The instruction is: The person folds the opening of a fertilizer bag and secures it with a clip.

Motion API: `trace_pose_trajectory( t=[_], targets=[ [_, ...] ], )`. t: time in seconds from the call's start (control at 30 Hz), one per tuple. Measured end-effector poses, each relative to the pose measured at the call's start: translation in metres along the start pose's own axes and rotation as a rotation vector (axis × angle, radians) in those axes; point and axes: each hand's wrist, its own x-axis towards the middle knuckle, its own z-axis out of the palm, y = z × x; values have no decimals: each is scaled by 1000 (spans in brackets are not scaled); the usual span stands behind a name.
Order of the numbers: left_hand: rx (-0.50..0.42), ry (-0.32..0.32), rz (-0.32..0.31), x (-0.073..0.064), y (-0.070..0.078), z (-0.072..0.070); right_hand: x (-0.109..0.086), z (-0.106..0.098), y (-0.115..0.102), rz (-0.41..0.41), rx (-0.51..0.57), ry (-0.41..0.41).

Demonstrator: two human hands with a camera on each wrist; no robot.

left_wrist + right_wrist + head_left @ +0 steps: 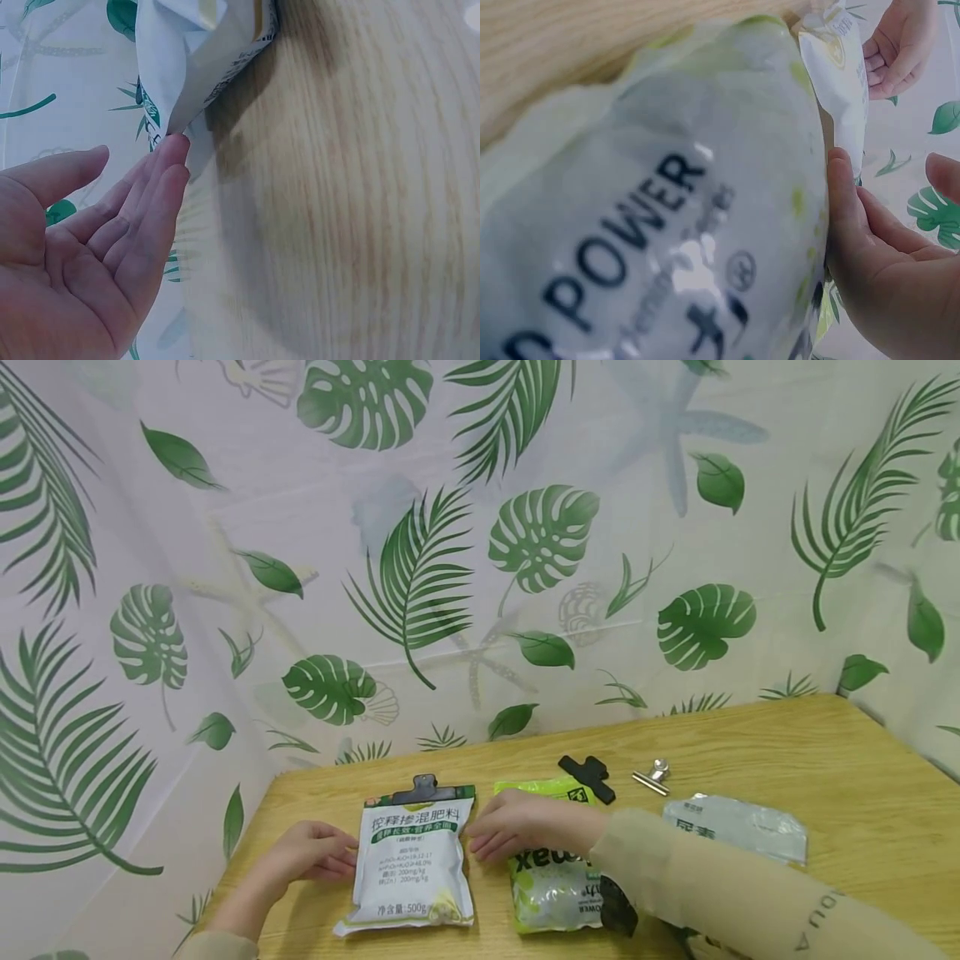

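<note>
A white fertilizer bag (416, 885) with green print lies on the table, a black clip (425, 791) across its top edge. At its left side is my left hand (321, 852), fingers extended; in the left wrist view the fingertips (177, 148) are right at the bag's edge. My right hand (528, 823) is over the upper part of a green and clear bag (551, 902), its fingertips pointing at the white bag's right side. The right wrist view shows that hand's fingers straight beside the white bag (840, 97), thumb apart.
A black clip (588, 777) lies behind the green bag, with a silver metal clip (654, 777) to its right. Farther right is a pale silvery bag (757, 827), partly behind my right sleeve (705, 885). A leaf-patterned cloth (465, 610) hangs behind the wooden table (840, 760).
</note>
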Motion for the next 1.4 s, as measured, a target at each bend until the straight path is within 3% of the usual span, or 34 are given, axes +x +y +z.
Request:
trace_pose_trajectory(
  t=[0.63,0.87,1.4],
  targets=[
    [11,-39,62,-4,18,-5,-8,-28,6,20,36,14],
    [-28,-53,73,3,27,5,-14,-39,7,0,32,9],
    [-12,-76,114,21,46,34,-25,-60,16,-57,-3,12]
  ],
)
